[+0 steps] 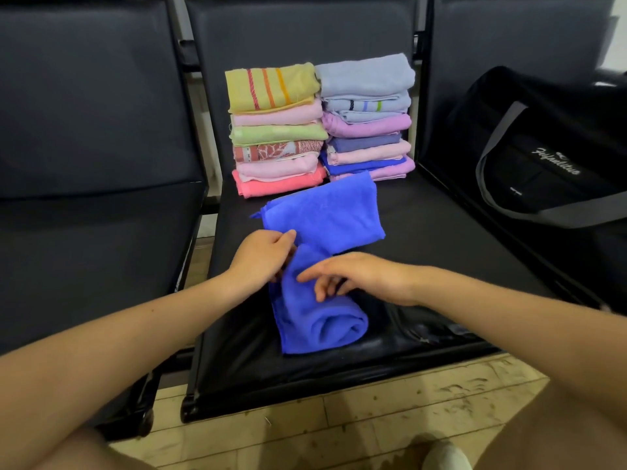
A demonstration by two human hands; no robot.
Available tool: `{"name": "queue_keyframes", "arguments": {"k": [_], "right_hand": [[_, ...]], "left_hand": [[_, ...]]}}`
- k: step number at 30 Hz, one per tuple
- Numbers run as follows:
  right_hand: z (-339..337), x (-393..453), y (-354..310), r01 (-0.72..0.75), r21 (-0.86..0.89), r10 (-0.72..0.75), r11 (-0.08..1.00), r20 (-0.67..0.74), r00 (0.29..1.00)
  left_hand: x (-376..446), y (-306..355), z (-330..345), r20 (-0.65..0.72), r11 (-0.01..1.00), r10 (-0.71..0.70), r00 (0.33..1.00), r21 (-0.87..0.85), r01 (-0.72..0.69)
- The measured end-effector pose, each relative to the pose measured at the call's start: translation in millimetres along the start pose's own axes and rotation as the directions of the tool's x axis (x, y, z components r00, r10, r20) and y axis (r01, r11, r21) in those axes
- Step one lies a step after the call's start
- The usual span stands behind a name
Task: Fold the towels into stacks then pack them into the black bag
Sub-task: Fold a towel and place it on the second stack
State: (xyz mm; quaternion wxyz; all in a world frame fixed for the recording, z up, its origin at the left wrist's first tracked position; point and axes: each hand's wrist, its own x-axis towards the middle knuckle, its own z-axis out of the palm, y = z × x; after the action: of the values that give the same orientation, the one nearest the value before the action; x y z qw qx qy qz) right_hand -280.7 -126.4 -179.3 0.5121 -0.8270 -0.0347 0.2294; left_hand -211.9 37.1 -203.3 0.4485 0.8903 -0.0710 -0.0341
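On the middle black seat, a blue towel is laid half folded, its near end rolled over. Its left edge is pinched by the left hand, while the right hand is rested on the roll with fingers loosely spread. Behind, two folded stacks are set side by side, and the black bag is placed on the right seat.

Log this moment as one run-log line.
step: folding | left hand: pinches bright blue microfibre towel | right hand: open, fingers on towel | two folded towel stacks: behind | black fabric bag: right seat, unpacked
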Motion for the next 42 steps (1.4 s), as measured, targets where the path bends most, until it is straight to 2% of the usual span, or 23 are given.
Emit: {"name": "queue_keyframes", "arguments": {"k": [3, 5, 7, 9, 11, 14, 15, 17, 19, 20, 23, 25, 28, 30, 33, 35, 37, 39, 42], "right_hand": [[8.2, 7.2, 5.8, 0.095, -0.157, -0.100, 0.983, -0.021, 0.995], [7.7, 11.9, 12.9, 0.140, -0.239, -0.183, 0.961, -0.166, 0.969], [7.4, 16.9, 21.2, 0.087, -0.298, -0.193, 0.951, -0.347, 0.918], [7.9, 20.2, 26.2, -0.061, -0.333, -0.088, 0.941, -0.414, 0.906], [11.4, 22.0, 28.7, -0.243, -0.388, 0.083, 0.889, -0.385, 0.919], [14.5, 27.6, 31.1, -0.343, -0.415, 0.194, 0.843, -0.360, 0.913], [14.6, 29.3, 31.8, -0.335, -0.351, 0.212, 0.874, -0.344, 0.915], [12.8, 29.7, 31.5, -0.223, -0.104, 0.189, 0.969, -0.264, 0.946], [5.2, 20.9, 21.3, -0.068, 0.084, 0.080, 0.994, -0.151, 0.985], [-1.9, 15.7, 14.5, -0.013, 0.105, 0.025, 0.994, -0.110, 0.994], [-30.6, 0.6, -8.8, 0.095, -0.023, -0.096, 0.995, -0.036, 0.995], [-50.3, -4.9, -20.1, 0.203, -0.120, -0.210, 0.972, -0.048, 0.977], [-70.0, -3.1, -34.2, 0.288, -0.110, -0.300, 0.951, -0.111, 0.948], [-81.1, 9.5, -42.0, 0.276, -0.186, -0.308, 0.943, -0.172, 0.936], [-96.4, 38.0, -46.3, 0.170, -0.447, -0.273, 0.878, -0.176, 0.946], [-103.4, 56.3, -43.7, 0.114, -0.589, -0.249, 0.800, -0.153, 0.956], [-107.5, 68.8, -42.2, 0.109, -0.631, -0.248, 0.768, -0.136, 0.959], [-110.0, 77.7, -42.4, 0.129, -0.642, -0.258, 0.756, -0.110, 0.960], [-109.8, 87.2, -43.6, 0.141, -0.681, -0.272, 0.719, -0.089, 0.958]], "left_hand": [[12.5, -4.3, -9.8, -0.107, 0.981, 0.113, 0.988, 0.173, -0.093], [22.8, -8.6, -16.3, -0.191, 0.963, 0.156, 0.969, 0.246, -0.106], [31.2, -11.9, -19.9, -0.273, 0.963, 0.184, 0.944, 0.243, -0.118], [38.2, -14.7, -19.9, -0.320, 0.973, 0.183, 0.930, 0.191, -0.127], [43.0, -15.1, -18.2, -0.286, 0.983, 0.175, 0.942, 0.102, -0.151], [48.1, -13.2, -13.9, -0.159, 0.988, 0.128, 0.979, -0.066, -0.140], [47.6, -11.1, -12.3, -0.120, 0.988, 0.090, 0.989, -0.117, -0.104], [49.5, -9.9, -8.6, -0.070, 0.977, 0.004, 0.998, -0.211, -0.019], [52.9, -7.7, -7.7, -0.070, 0.960, -0.049, 0.996, -0.279, 0.028], [54.9, -6.5, -8.1, -0.070, 0.953, -0.060, 0.996, -0.301, 0.036], [59.1, -2.6, -9.9, -0.058, 0.958, -0.069, 0.996, -0.282, 0.050], [59.9, -1.4, -9.4, -0.024, 0.944, -0.092, 0.995, -0.320, 0.080], [62.6, -1.0, -8.2, 0.033, 0.900, -0.077, 0.997, -0.427, 0.083], [64.3, -1.8, -5.8, 0.043, 0.928, -0.069, 0.997, -0.365, 0.080], [65.6, 1.1, 1.9, 0.048, 0.923, -0.082, 0.995, -0.372, 0.094], [64.0, 9.3, 3.9, 0.050, 0.858, -0.195, 0.980, -0.475, 0.195], [62.3, 15.5, 1.6, 0.079, 0.762, -0.272, 0.959, -0.591, 0.265], [64.0, 14.6, 1.5, 0.043, 0.797, -0.181, 0.983, -0.579, 0.172], [55.9, 15.9, 2.9, -0.015, 0.944, 0.113, 0.993, -0.311, -0.112]]}}
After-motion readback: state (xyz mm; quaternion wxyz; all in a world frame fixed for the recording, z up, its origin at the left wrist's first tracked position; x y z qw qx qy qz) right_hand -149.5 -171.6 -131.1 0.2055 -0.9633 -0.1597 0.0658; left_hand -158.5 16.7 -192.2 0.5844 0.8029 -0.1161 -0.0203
